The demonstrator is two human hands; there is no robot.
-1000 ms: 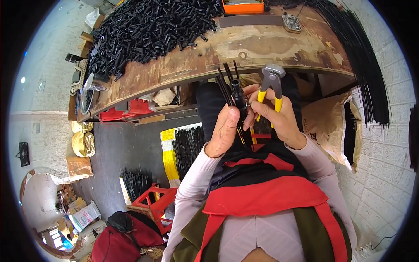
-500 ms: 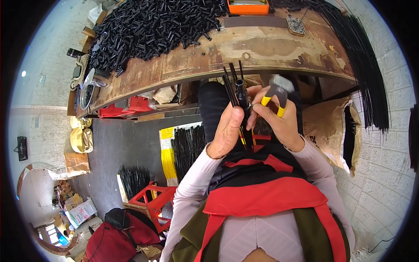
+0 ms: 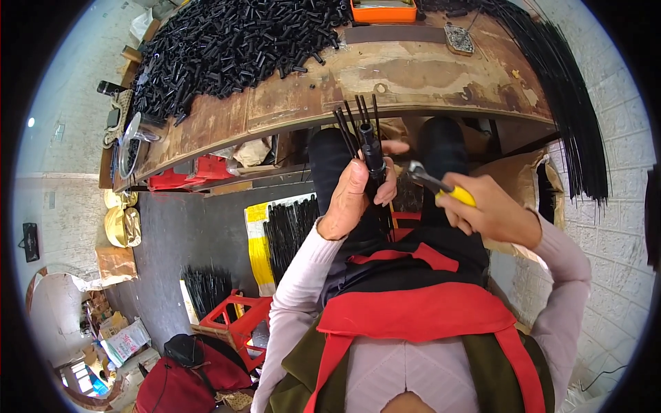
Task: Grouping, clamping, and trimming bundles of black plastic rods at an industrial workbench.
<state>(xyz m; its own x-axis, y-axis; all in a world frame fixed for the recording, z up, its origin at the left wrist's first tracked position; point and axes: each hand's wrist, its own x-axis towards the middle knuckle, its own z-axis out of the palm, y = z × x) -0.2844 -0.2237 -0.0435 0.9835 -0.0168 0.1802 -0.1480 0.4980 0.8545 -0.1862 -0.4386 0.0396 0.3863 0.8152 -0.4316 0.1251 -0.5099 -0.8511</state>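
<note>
Over my lap, my left hand (image 3: pixel 349 196) is closed around a black cylindrical fitting (image 3: pixel 371 148) with a hollow top end. Several thin black rods (image 3: pixel 348 127) stick up beside the fitting from the same grip. Some fingers show on the fitting's far side. To the right, my right hand (image 3: pixel 485 206) is wrapped around the yellow handles of a pair of pliers (image 3: pixel 456 195). Their metal head points up and left toward the fitting, apart from it. My fingers partly hide the handles.
Ahead is a worn wooden table (image 3: pixel 406 62) with a large heap of black tubes (image 3: pixel 227 58), an orange box (image 3: pixel 383 12) and a small tray (image 3: pixel 459 40). Long black rods (image 3: pixel 575 124) hang off its right end. Bundled rods (image 3: pixel 289 230) and a red stool (image 3: pixel 241 323) are at lower left.
My right hand has drawn away from the fitting to the right with the pliers, whose head has swung to point left. My left hand has shifted slightly left, still gripping the fitting and rods.
</note>
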